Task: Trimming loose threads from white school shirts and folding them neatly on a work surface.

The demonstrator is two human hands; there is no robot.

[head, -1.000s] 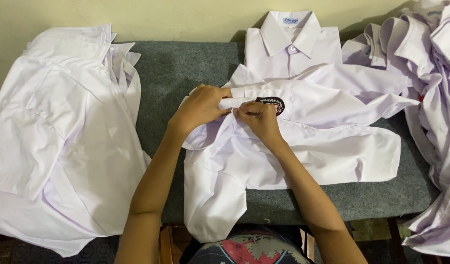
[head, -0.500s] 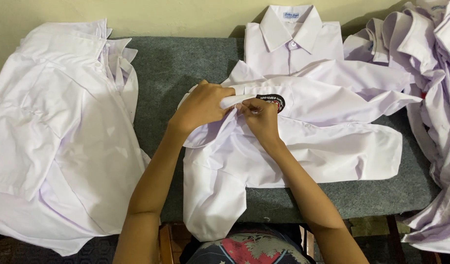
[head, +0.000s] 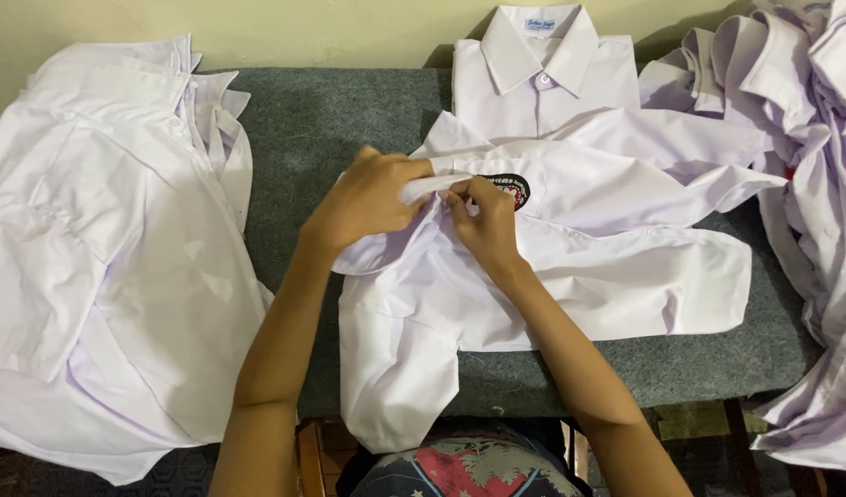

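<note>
A white short-sleeved shirt [head: 579, 276] lies sideways across the grey padded table [head: 331, 120], a dark oval badge [head: 513, 187] showing on its chest. My left hand [head: 363, 201] pinches the white collar edge near the badge. My right hand [head: 483, 225] grips the same fabric from the other side, its fingertips meeting the left hand's. One sleeve hangs over the table's near edge toward my lap.
A heap of white shirts [head: 110, 248] covers the table's left end. A neatly folded white shirt [head: 542, 74] with its collar up lies at the back. More crumpled white shirts [head: 809, 184] pile up on the right and spill over the edge.
Both hands stay at the collar; the fingers have shifted slightly along the fabric. The shirt has barely moved.
</note>
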